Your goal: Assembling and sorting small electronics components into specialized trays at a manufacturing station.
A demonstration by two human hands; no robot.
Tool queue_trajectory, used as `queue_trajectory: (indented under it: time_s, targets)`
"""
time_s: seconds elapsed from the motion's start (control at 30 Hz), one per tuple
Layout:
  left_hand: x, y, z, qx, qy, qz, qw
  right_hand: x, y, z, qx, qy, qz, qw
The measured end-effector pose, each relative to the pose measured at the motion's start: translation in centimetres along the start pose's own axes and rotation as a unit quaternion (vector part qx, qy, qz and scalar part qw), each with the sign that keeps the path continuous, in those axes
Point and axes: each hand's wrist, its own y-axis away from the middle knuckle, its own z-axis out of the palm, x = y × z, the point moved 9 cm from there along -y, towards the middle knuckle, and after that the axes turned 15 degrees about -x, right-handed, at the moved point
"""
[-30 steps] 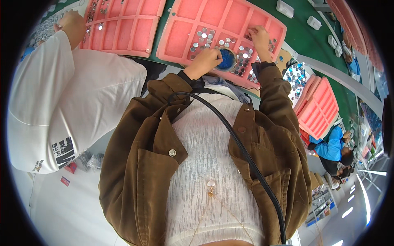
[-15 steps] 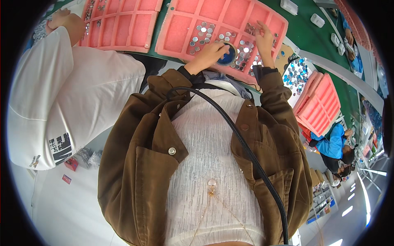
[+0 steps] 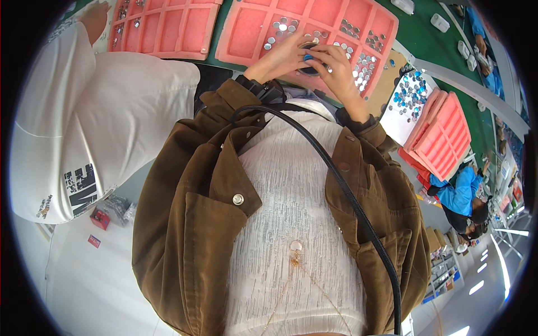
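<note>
My left hand (image 3: 278, 57) and my right hand (image 3: 336, 68) meet over a pink compartment tray (image 3: 370, 22) on a green table. Together they grip a small round dark piece with a blue part (image 3: 308, 56); fingers hide most of it. Several compartments of the tray hold small silver discs (image 3: 364, 63). My brown jacket and white top fill the lower middle of the view, with a black strap across them.
A second pink tray (image 3: 168, 28) lies to the left, where a person in a white shirt (image 3: 101, 112) reaches a hand (image 3: 94, 17). Stacked pink trays (image 3: 445, 134) and a white sheet of blue and silver discs (image 3: 408, 95) sit at right. Another person in blue (image 3: 459, 193) is further right.
My right hand has left the tray's right compartments and joined my left hand on the round piece. Both hands now sit closer together over the tray.
</note>
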Motion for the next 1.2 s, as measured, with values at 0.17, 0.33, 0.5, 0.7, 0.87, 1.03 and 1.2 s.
queue_trajectory:
  time_s: [0.17, 0.33, 0.5, 0.7, 0.87, 1.03, 1.2]
  targets:
    - [0.6, 0.7, 1.5, -0.027, -0.041, -0.002, 0.999, 0.1, 0.7, -1.7, 0.071, -0.008, 0.035, 0.997]
    - [0.7, 0.3, 0.9, -0.04, -0.136, 0.014, 0.99, 0.2, 1.0, -2.1, 0.113, -0.029, 0.063, 0.991]
    - [1.5, 0.3, -0.6, 0.013, -0.243, 0.041, 0.969, 0.5, 0.8, -1.6, 0.102, -0.092, 0.087, 0.987]
    - [1.6, -0.3, -1.2, -0.008, -0.271, 0.11, 0.956, 4.2, 1.9, 0.8, 0.108, -0.303, 0.2, 0.925]
    - [1.9, -0.3, -1.1, 0.007, -0.305, 0.07, 0.95, 5.6, 2.1, 2.1, 0.068, -0.366, 0.224, 0.901]
    - [1.4, -0.8, -0.6, -0.013, -0.276, 0.045, 0.96, 6.7, 2.2, 2.5, 0.053, -0.445, 0.212, 0.869]
    - [0.0, -1.3, -0.9, -0.041, -0.25, 0.009, 0.967, 7.8, 2.7, 4.0, -0.006, -0.538, 0.226, 0.812]
